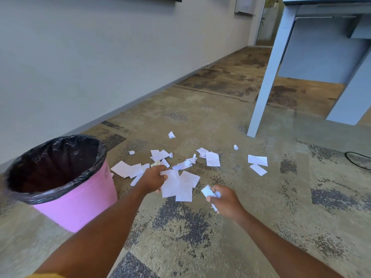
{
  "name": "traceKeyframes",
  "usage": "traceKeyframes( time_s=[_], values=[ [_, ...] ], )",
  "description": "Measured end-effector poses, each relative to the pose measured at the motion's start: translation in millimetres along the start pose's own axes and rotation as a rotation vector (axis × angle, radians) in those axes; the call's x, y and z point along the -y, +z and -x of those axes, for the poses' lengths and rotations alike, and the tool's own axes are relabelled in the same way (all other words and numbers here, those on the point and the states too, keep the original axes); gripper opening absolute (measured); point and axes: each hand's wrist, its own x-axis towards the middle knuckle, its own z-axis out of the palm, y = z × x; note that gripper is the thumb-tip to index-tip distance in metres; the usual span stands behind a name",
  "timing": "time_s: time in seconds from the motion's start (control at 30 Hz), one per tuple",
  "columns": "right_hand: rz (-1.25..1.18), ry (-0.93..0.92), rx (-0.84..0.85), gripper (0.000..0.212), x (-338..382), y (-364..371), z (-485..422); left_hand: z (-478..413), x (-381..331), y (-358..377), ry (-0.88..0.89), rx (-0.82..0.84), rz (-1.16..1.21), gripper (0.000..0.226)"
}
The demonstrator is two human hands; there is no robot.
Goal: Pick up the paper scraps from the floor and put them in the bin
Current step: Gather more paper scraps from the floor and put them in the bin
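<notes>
Right of the pink bin (84, 199), near its wall, the left hand (153, 178) pinches several flat sheets (173, 186) — the right hand (225, 200), farther from the bin, curls round small scraps (208, 191). Other loose scraps (213, 158) lie on the carpet (261, 217) beyond both hands; the left load likely goes in first.

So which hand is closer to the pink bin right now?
Left. The left hand, gripping paper sheets, is a short way right of the pink bin; the right hand, holding a small scrap, is farther right, beyond the left hand.

Both hands (154, 178) (225, 199) grip paper scraps (174, 185) beside pink bin (80, 207).
</notes>
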Motion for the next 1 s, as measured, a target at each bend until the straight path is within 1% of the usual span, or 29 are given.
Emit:
traceKeyframes(
  time_s=[0.13,0.23,0.3,0.37,0.47,0.53,0.7,0.8,0.9,1.0],
  values=[
    [-0.106,-0.030,0.008,0.015,34.4,8.7,3.7,8.6,-6.8,-10.7,0.023,0.023,0.019,0.023],
    [-0.164,-0.075,-0.018,0.023,58.5,15.3,5.8,14.8,-10.6,-18.9,0.003,0.056,0.086,0.026],
    [-0.198,-0.105,-0.038,0.019,74.5,19.4,7.0,17.3,-12.2,-24.6,-0.019,0.083,0.160,0.026],
    [-0.272,-0.128,-0.047,0.020,91.1,23.0,8.9,18.3,-15.2,-30.0,-0.056,0.114,0.266,0.024],
    [-0.388,-0.139,-0.038,0.030,118.6,27.5,13.0,23.1,-25.3,-39.2,-0.129,0.160,0.479,0.024],
    [-0.452,-0.127,-0.033,0.034,136.8,31.2,14.2,29.7,-33.1,-46.4,-0.136,0.186,0.629,0.025],
    [-0.637,0.009,-0.018,0.018,173.0,40.5,14.8,44.4,-38.6,-68.5,-0.114,0.172,0.875,0.032],
    [-0.659,0.045,0.019,0.014,189.5,49.4,17.1,51.4,-38.3,-81.1,-0.113,0.147,0.910,0.033],
    [-0.660,0.028,0.090,0.007,207.3,58.6,24.0,59.4,-37.8,-88.5,-0.106,0.103,0.857,0.026],
    [-0.664,0.019,0.137,0.014,225.5,66.6,28.6,65.5,-34.2,-97.2,-0.113,0.020,0.860,0.019]
  ],
)
